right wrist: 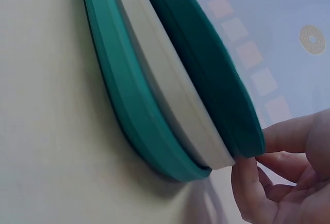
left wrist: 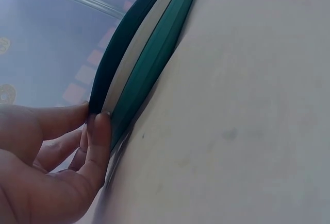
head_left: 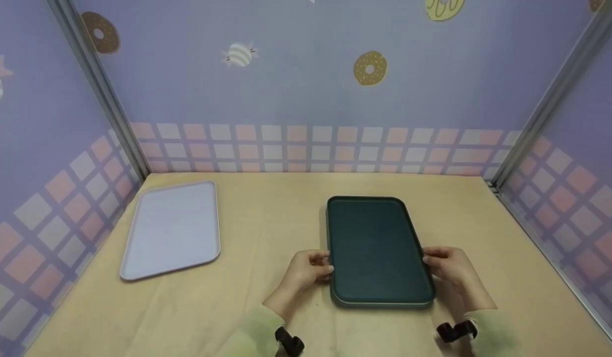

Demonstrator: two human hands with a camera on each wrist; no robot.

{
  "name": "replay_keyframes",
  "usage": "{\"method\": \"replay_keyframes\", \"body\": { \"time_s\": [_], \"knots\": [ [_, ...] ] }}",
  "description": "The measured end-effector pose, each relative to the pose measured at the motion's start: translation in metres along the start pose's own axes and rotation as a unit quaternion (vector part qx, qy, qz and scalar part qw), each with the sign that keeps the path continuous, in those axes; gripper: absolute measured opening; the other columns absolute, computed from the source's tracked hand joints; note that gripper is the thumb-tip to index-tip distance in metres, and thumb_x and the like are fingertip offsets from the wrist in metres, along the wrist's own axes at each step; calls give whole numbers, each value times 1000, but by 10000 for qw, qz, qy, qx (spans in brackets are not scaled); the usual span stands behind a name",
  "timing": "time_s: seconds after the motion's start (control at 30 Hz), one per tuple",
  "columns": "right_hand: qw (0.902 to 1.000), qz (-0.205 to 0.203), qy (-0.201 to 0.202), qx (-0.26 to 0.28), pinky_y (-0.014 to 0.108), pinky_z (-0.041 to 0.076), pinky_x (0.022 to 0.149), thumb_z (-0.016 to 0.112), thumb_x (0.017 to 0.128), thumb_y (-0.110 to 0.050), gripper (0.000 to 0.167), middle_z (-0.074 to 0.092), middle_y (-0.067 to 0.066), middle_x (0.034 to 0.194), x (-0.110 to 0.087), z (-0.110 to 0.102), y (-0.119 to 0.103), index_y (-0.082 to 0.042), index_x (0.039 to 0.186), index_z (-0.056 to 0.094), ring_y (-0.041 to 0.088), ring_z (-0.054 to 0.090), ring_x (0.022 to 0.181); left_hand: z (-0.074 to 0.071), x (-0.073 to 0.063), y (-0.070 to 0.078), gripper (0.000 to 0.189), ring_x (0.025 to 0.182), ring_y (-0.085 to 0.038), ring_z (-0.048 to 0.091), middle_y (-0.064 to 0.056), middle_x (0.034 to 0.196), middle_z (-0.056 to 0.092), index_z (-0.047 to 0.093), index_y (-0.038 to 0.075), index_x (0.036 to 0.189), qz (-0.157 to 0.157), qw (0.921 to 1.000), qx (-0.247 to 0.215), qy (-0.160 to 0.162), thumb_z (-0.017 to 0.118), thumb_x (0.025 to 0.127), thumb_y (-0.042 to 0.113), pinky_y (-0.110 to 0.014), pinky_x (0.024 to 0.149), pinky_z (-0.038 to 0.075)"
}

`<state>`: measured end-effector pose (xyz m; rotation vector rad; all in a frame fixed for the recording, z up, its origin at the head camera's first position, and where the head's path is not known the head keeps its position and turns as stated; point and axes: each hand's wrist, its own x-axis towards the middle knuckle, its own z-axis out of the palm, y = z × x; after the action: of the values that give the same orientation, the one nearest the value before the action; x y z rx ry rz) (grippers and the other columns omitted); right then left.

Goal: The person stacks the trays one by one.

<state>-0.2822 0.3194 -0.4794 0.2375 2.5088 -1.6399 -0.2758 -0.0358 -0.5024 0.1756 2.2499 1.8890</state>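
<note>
A dark green rectangular tray point(head_left: 377, 248) tops a stack right of the table's middle. Under it, in the right wrist view, lie a cream-white tray point(right wrist: 165, 80) and a lighter green tray point(right wrist: 129, 92) resting on the table. My left hand point(head_left: 303, 270) pinches the stack's left edge near the front; thumb and fingers meet at the top tray's rim, the thumb also by the white tray's edge. On the opposite side my right hand point(head_left: 452, 270) pinches the dark green tray's right rim between thumb and fingers. In the right wrist view, gaps show between the tray edges.
A pale lavender-white tray point(head_left: 174, 230) lies flat at the table's left, slightly turned. Cream cloth point(head_left: 266, 218) covers the tabletop. Patterned walls point(head_left: 296, 99) with metal corner posts point(head_left: 100, 84) enclose the back and both sides. Black straps with cameras point(head_left: 457, 330) sit on both wrists.
</note>
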Motion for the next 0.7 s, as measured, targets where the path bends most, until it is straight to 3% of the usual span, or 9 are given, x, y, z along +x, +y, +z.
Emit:
{"method": "replay_keyframes", "body": {
  "time_s": [0.17,0.37,0.7],
  "knots": [
    [9998,124,-138,116,24,59,80,59,101,-4,42,70,19,126,-1,0,3,11,140,54,10,70,98,1,-1,0,43,83,-12,67,-14,103,70,65,-7,131,-50,9997,204,89,73,88,-7,-34,79,64],
    [9984,281,-328,356,29,60,86,59,102,-8,46,70,16,128,1,0,7,10,145,51,11,70,103,1,-1,0,43,98,-20,72,-19,116,72,66,-5,131,7,9996,278,107,73,89,-6,-35,84,64],
    [9983,349,-372,286,33,61,87,59,103,-10,47,71,15,128,1,-2,8,8,145,51,12,70,104,2,-1,0,43,102,-23,73,-20,119,73,66,-5,131,50,9992,367,150,74,89,-4,-34,84,63]
  ]
}}
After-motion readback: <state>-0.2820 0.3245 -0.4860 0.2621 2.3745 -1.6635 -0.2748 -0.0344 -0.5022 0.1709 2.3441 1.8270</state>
